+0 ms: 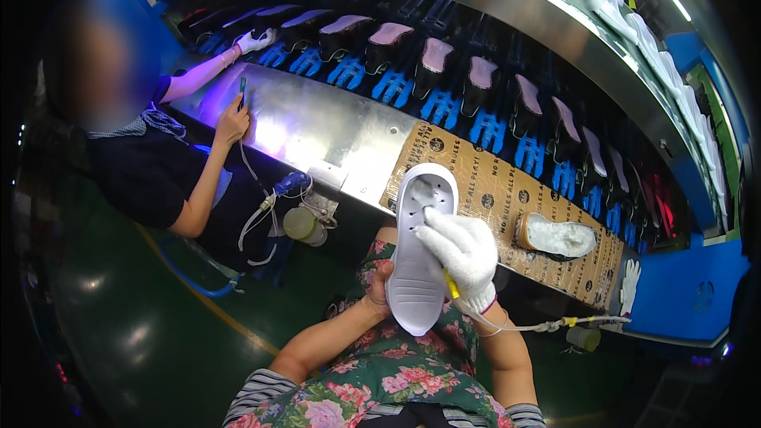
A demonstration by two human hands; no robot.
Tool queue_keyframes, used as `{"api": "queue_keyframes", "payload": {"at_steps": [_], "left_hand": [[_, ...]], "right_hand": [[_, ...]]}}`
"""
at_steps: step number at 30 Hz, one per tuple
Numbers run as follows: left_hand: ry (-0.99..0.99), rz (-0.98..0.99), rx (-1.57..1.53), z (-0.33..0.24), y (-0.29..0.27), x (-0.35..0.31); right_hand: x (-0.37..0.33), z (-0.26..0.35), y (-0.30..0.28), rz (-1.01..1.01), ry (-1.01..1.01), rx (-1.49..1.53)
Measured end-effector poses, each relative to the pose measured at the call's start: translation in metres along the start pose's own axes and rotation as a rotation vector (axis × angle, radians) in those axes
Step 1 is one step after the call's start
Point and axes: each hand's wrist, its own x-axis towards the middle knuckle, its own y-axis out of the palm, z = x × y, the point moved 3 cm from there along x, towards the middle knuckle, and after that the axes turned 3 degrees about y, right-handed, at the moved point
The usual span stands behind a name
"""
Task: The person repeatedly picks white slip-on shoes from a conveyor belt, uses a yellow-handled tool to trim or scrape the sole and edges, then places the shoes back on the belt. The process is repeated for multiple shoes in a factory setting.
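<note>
A pale lavender-white shoe sole (416,301) is held upright over my lap, its hollow inner side facing me. My bare left hand (380,289) grips its left edge, near the heel end. My right hand (461,257), in a white knitted glove, is over the sole's right side with the fingertips at the small holes in its middle. A yellow tool end (451,284) shows under the gloved palm; the rest is hidden. A thin pale tube (547,325) runs from my right wrist to the right. Whitish wet-looking smears mark the toe area.
Dark shoe uppers (434,63) with pinkish bottoms stand in a row on blue holders (440,108). A brown cardboard sheet (468,166) covers part of the metal bench (317,123); a glue-smeared sole-like piece (557,236) lies there. At left, a co-worker's hand (231,121) holds a slim green tool.
</note>
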Motion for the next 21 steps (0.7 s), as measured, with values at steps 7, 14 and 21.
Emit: {"api": "queue_keyframes", "payload": {"at_steps": [7,14,21], "left_hand": [[0.084,-0.016,-0.179,0.001,-0.016,0.005],[0.133,-0.015,-0.098,-0.005,-0.019,0.015],[0.234,-0.027,-0.007,-0.024,0.0,0.029]], "right_hand": [[-0.012,-0.001,-0.003,-0.05,0.312,0.369],[-0.019,0.011,0.011,0.053,0.106,0.342],[-0.022,0.002,0.016,-0.08,0.113,0.284]]}}
